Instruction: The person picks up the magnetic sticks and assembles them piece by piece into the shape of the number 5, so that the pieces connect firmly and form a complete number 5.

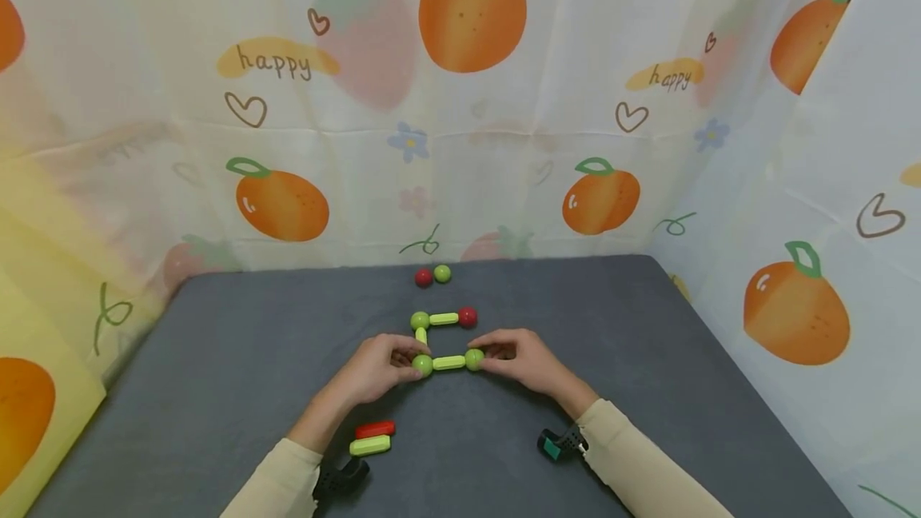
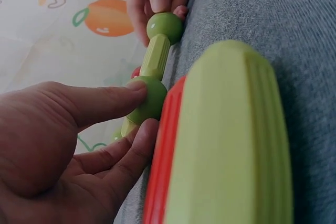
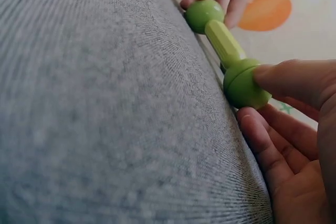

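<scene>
My left hand [image 1: 380,366] pinches a green ball [image 1: 422,364] at the near left corner of a ball-and-rod shape. At the other end of the near yellow-green rod [image 1: 449,363], my right hand [image 1: 524,360] pinches another green ball [image 1: 474,359] between thumb and fingers. From the left ball a second yellow-green rod [image 1: 421,335], partly hidden by the left fingers, runs back to a green ball [image 1: 420,320]. A third rod [image 1: 444,318] joins that one to a red ball [image 1: 468,316]. The right wrist view shows the near rod [image 3: 224,42] seated against both pinched balls.
A loose red rod [image 1: 375,429] and a yellow-green rod [image 1: 370,445] lie beside my left forearm. Near the far edge of the grey table [image 1: 288,302] sit a loose red ball [image 1: 424,277] and a green ball [image 1: 442,273]. A fruit-printed curtain [image 1: 475,102] hangs behind.
</scene>
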The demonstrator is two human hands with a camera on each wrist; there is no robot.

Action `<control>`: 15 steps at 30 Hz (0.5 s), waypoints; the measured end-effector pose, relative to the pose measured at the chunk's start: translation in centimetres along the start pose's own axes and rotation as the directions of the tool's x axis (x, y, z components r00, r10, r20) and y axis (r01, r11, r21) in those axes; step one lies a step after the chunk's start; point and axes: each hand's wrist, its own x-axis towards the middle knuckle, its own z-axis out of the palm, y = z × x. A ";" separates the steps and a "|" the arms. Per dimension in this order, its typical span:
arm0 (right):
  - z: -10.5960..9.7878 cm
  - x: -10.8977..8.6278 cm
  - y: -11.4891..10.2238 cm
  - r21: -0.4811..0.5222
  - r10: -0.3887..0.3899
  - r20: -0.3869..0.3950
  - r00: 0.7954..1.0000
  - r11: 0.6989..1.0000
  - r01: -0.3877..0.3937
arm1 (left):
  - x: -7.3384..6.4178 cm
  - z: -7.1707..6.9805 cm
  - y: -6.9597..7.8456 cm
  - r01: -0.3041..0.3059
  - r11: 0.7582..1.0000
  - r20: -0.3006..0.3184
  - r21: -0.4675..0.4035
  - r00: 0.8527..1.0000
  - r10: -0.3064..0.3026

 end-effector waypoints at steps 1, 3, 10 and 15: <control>0.0 0.0 0.0 0.010 0.002 0.003 1.000 1.000 -0.002 | -0.1 -0.2 0.1 0.004 1.000 0.003 0.004 1.000 -0.004; 0.0 0.2 0.1 0.019 0.006 0.006 1.000 1.000 -0.006 | -0.5 -0.7 0.4 0.022 1.000 -0.010 0.023 1.000 -0.022; 0.0 0.1 0.0 0.014 0.004 -0.002 1.000 1.000 -0.004 | -4.6 -3.1 2.7 0.023 0.984 0.003 0.179 1.000 -0.024; 0.1 -0.3 0.2 0.018 0.005 -0.001 1.000 1.000 -0.005 | -8.7 -3.1 3.3 -0.082 0.959 0.109 0.272 0.993 0.054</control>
